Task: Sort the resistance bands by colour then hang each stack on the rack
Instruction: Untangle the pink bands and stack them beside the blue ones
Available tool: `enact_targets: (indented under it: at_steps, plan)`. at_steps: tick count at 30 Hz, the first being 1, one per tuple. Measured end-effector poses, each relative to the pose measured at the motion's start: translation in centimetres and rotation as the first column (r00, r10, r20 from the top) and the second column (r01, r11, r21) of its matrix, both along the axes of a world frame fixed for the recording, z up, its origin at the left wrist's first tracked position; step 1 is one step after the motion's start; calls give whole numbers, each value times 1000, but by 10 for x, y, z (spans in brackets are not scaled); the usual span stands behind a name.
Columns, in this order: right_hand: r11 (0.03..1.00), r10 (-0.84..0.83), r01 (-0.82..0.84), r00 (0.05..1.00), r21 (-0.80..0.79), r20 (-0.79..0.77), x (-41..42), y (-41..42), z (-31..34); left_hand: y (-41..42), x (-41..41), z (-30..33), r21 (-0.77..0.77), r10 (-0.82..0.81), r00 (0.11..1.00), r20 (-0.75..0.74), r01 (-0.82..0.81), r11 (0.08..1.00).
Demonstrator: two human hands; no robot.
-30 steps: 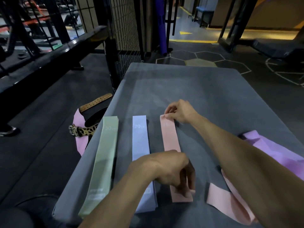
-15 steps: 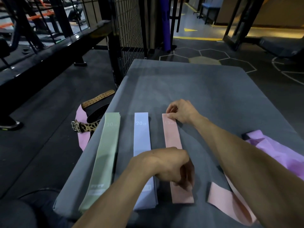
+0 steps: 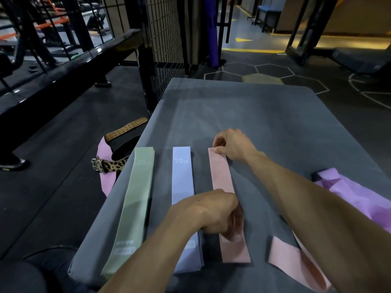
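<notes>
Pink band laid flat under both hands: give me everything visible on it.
The pink band is a flat, matte strip that looks like stretch fabric, printed 15 LB in white near its far end. It lies straight on the grey mat, rightmost of three parallel strips, beside the blue band and apart from it. The right hand pinches its far end; the left hand rests curled fingers on its near part, hiding a pale label. Whether it is one band or a stack cannot be told.

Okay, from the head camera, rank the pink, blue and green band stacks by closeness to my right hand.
1. Pink stack: its far end is pinched by the right hand.
2. Blue stack: middle strip, left of pink.
3. Green stack: leftmost, along the table's edge.
</notes>
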State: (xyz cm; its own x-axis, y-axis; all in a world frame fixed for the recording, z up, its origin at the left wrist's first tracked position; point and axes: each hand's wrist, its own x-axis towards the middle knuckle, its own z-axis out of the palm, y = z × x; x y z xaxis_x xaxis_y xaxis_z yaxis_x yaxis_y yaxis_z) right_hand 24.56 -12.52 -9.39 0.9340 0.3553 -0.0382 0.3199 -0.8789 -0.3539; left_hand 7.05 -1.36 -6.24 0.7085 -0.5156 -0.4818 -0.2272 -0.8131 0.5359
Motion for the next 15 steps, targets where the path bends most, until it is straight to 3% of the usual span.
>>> enact_targets:
  at_steps: [6,11,15]
  plan:
    - [996,5,11,982,-84,188,-18,4,4,2,-3,1,14,-14,999,33,14,1000]
    - [985,74,-57,992,-162,102,-50,-4,11,7,-10,3,46,-47,989,137,42,998]
    - [992,115,-109,989,-71,89,-89,-36,35,8,-18,6,14,-59,982,182,57,998]
